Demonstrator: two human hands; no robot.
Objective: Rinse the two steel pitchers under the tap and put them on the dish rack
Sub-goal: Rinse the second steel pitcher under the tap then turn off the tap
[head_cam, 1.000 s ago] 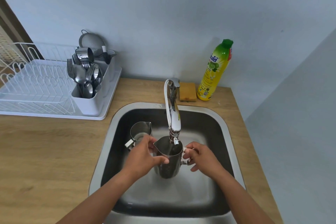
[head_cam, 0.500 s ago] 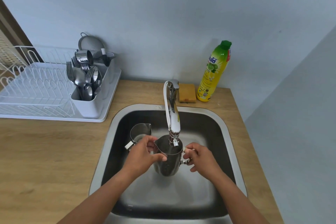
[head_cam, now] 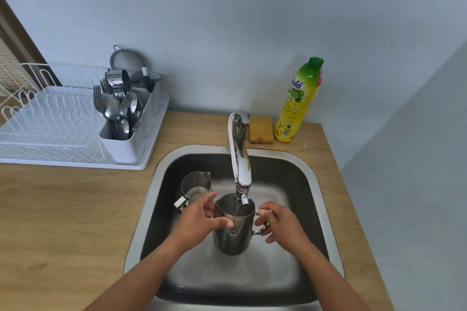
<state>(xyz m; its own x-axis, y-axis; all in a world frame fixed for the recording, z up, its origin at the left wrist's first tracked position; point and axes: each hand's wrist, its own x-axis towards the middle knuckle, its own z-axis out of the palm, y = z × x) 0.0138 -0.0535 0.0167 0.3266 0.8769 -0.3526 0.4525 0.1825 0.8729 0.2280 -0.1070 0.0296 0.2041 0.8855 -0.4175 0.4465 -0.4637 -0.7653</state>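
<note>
- Head view, over the sink [head_cam: 313,179]: first rinse in hand.
- Larger pitcher [head_cam: 233,235] upright and held up in the basin, mouth directly under the tap [head_cam: 240,159] spout.
- Left hand [head_cam: 199,219] wrapped round the spout side of that pitcher, thumb across the near wall, fingers curled behind the rim — gripping.
- Right hand [head_cam: 280,222] at the handle side, thumb and forefinger pinched on the handle top, other fingers loosely curled below.
- Whether water is running: hard to tell, a faint streak below the nozzle at most.
- Second pitcher [head_cam: 195,185] standing upright on the basin floor, just behind and left of the left hand, untouched, handle toward the near left.
- Dish rack [head_cam: 50,129] on the counter [head_cam: 63,209] to the left of the sink, well apart from both pitchers; wire slots bare, cutlery holder [head_cam: 121,144] at its right end full of forks and spoons.
- Sponge [head_cam: 261,130] and yellow soap bottle [head_cam: 299,101] behind the tap, out of play.
- By judgement: early in the task, neither pitcher racked yet.
- Next move calls for a swirl and tip-out into the basin, then a lift clear of the spout overhead and a carry left to the rack.
- Worth watching: wet steel, slippery grip; rim close beneath the nozzle on the way out.
</note>
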